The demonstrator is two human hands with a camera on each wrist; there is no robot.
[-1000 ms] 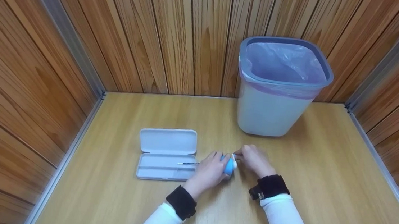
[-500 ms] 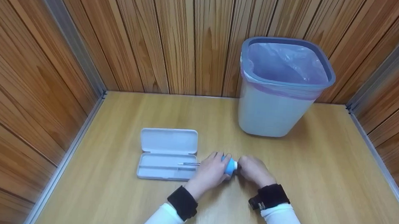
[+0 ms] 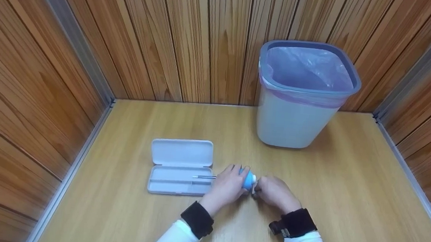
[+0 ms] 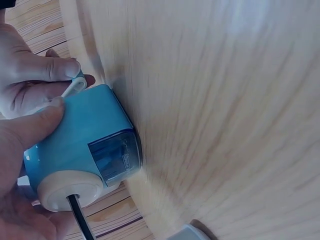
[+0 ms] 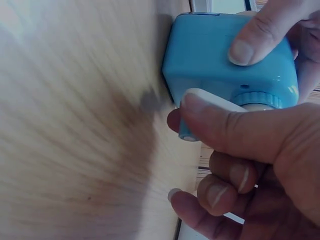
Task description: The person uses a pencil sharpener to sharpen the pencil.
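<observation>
A blue desktop pencil sharpener (image 3: 249,181) with a hand crank stands on the table in the middle of the head view. My left hand (image 3: 229,182) grips its body, thumb pressing on the blue casing in the left wrist view. From the pale round front holder sticks a dark pencil (image 4: 80,217), whose white-tipped end reaches over the case in the head view. On the opposite side, my right hand (image 3: 274,192) pinches the blue knob of the white crank handle (image 5: 188,132) between thumb and forefinger. A dark see-through shavings drawer (image 4: 117,156) shows on the sharpener's front.
Left of the hands lies a light grey pencil case (image 3: 182,153), lid folded back. Behind and to the right stands a pale bin (image 3: 295,122) with a grey rim and a purple-tinted liner. Wood-panelled walls (image 3: 222,43) border the table at the back and sides.
My right hand has come round from the far side of the sharpener's end to the near side, turning the crank with it. The left hand, sharpener and pencil have stayed about still.
</observation>
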